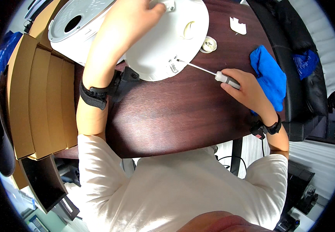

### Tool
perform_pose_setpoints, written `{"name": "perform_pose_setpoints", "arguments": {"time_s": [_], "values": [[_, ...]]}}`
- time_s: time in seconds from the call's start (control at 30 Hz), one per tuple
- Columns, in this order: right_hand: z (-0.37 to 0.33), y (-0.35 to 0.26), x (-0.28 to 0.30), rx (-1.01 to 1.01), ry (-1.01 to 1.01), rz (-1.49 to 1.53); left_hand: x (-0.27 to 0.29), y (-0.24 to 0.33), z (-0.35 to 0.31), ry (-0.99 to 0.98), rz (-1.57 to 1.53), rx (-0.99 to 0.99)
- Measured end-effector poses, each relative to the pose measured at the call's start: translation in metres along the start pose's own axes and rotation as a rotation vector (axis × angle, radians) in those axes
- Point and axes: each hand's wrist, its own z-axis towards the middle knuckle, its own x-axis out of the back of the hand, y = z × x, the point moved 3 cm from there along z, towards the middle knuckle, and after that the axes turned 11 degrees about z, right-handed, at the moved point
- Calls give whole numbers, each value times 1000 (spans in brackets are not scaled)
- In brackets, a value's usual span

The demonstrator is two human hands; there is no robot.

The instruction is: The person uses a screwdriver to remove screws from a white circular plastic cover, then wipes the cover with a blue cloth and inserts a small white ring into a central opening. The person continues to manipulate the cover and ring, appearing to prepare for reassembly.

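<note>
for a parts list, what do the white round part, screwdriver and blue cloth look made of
White round part: probably plastic, smooth, moulded-looking details. Screwdriver: shaft likely metal, silvery; two-tone grey handle perhaps plastic. Blue cloth: matte fabric, from its soft folds.

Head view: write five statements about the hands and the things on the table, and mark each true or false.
1. The right hand grips the handle of a screwdriver. True.
2. The left hand also grips the screwdriver. False: it is over the white round panel, well away from the tool.
3. The screwdriver's tip is at the near part of the white round panel. True.
4. The blue cloth lies to the left of the screwdriver. False: it lies to the right of it.
5. A small white piece lies on the dark brown table, apart from the panel. True.
</note>
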Motion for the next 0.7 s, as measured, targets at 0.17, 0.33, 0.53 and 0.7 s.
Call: {"name": "perform_pose_setpoints", "arguments": {"time_s": [0.17, 0.33, 0.53, 0.7], "values": [[5, 5, -5, -23, -21, 89, -4, -6, 2, 31, 16, -51], [6, 10, -8, -36, -31, 117, -3, -2, 2, 29, 14, -21], [6, 14, -7, -82, -44, 186, -2, 0, 2, 19, -6, -14], [6, 12, -8, -85, -55, 189, -1, 1, 1, 2, 17, -7]]}}
